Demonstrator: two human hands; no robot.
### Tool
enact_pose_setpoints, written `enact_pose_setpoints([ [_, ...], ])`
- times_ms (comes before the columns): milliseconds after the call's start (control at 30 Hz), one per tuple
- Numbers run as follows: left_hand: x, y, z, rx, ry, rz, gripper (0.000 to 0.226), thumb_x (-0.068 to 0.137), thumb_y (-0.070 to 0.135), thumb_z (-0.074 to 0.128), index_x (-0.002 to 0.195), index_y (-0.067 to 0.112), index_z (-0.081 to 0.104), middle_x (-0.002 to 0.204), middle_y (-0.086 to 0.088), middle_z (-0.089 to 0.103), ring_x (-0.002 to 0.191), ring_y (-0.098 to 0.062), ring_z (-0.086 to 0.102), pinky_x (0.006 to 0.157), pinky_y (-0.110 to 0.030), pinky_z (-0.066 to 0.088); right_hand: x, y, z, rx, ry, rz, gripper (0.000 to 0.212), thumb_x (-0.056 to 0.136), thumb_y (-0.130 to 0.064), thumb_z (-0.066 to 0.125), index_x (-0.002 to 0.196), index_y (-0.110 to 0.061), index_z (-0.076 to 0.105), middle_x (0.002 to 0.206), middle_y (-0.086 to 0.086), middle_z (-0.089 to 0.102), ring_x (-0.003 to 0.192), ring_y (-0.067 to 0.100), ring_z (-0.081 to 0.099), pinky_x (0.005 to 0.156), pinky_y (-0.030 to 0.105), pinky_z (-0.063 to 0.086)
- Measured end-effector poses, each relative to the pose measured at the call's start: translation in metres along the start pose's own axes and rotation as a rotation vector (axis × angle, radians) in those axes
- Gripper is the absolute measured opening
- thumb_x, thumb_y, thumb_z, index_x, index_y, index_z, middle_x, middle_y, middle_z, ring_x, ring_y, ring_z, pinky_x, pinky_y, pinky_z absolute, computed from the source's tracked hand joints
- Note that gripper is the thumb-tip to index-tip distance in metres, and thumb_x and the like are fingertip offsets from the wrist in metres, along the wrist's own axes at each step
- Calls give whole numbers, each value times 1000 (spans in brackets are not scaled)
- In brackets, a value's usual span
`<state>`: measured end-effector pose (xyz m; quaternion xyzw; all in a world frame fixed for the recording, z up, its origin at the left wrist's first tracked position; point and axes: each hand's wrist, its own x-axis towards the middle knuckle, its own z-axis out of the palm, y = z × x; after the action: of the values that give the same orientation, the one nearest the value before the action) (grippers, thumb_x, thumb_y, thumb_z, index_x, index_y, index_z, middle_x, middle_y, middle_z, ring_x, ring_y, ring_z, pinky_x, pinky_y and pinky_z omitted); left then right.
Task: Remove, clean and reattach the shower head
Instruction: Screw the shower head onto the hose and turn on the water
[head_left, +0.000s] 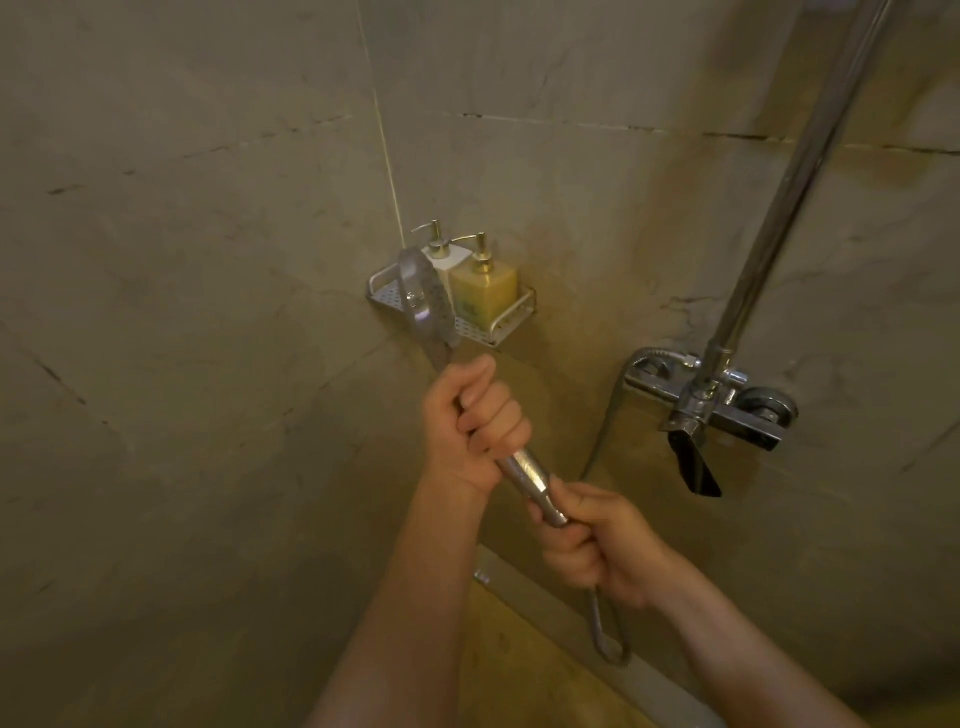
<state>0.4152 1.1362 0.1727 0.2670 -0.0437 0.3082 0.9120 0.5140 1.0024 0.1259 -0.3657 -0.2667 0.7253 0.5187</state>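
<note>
Two hands engaged: shower head (428, 299) handle clasped in left hand (470, 426) before corner shelf (498, 325); hose (605, 631) nut pinched by right hand (592, 543). Unscrewing step judged; counter-twisting required next.

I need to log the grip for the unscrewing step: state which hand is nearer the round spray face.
Left. The left hand grips the handle just below the spray face; the right hand holds the hose end, farther down.
</note>
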Motion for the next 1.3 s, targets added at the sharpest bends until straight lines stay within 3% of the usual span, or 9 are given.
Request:
enact_pose_setpoints([
  [100,2,1,2,-91,-108,-18,27,90,13,53,65,17,43,41,7,35,30,-7,28,35,-20,28,2,5,0,173,-208,69,29,87,-46,67,83,-18,62,56,-10,23,41,1,17,36,12,18],
  [200,10,-2,11,15,211,-6,14,86,21,61,77,12,56,55,2,47,45,-11,45,42,-22,40,5,0,14,82,21,-10,30,94,-45,56,80,-18,57,55,-8,23,39,2,19,37,10,17],
  [333,15,-18,15,500,764,125,24,89,29,71,104,13,61,79,-4,66,64,-15,63,61,-29,52,14,11,18,-621,616,-376,30,103,-34,44,80,-19,53,53,-12,42,43,2,36,44,25,29],
  [533,10,-21,10,404,953,32,20,88,26,70,86,18,52,61,3,46,48,-12,47,53,-27,46,11,36,0,-1353,780,-526,38,98,-59,27,99,-25,45,66,-11,55,58,23,59,52,41,44],
  [700,0,-16,3,248,898,71,40,92,25,63,63,24,36,45,7,24,34,-9,23,37,-21,21,10,25,7,-1121,562,-495,40,98,-60,36,82,-26,48,61,-13,49,56,9,48,54,37,39],
  [800,-3,-3,-5,161,631,30,47,92,26,58,50,24,36,35,9,23,26,-8,22,37,-18,12,10,6,16,-547,419,-251,35,101,-37,49,87,-6,56,53,-9,37,41,5,32,38,21,25],
  [1067,-4,0,-19,-123,-43,98,25,94,21,47,71,17,37,38,9,29,28,-5,25,33,-17,28,16,4,5,299,-292,229,25,91,-43,63,92,-18,60,58,-11,20,41,2,17,31,12,24],
  [1200,-6,-5,-23,-161,176,113,14,86,26,53,93,13,52,57,6,42,48,-6,40,45,-19,35,16,6,19,89,12,91,30,97,-44,50,85,-17,53,54,-10,23,38,1,18,32,12,18],
  [1300,-2,-9,-20,80,645,87,27,90,38,57,86,11,61,66,0,52,57,-15,50,56,-27,41,20,14,21,-413,466,-170,35,104,-36,44,80,-12,54,52,-10,39,39,4,33,39,21,27],
])
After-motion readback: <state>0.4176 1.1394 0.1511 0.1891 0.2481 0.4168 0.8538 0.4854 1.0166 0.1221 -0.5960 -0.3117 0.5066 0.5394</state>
